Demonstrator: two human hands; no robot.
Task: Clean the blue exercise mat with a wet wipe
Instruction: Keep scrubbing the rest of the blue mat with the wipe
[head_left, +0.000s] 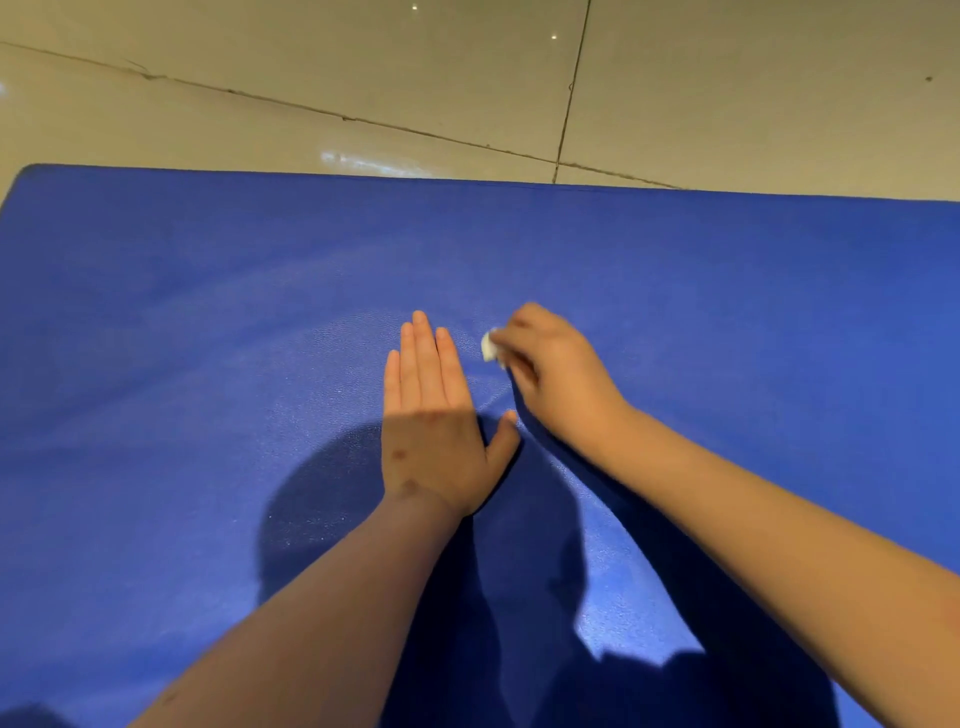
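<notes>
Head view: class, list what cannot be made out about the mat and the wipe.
Hidden, head view: most of the wet wipe, under the fingers of the right hand.
Cut off: the blue mat, by the frame's left, right and bottom edges.
Hidden: the mat surface beneath the flat left hand.

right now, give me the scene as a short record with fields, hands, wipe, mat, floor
left hand: left hand lies flat on the mat, fingers straight and together
right hand: right hand grips the wipe, fingers curled over it
wipe: small white wet wipe, bunched, mostly hidden under the fingers, down at the mat
mat: blue exercise mat spread flat, with a paler sheen around the hands
floor: beige tiled floor beyond the far edge of the mat
</notes>
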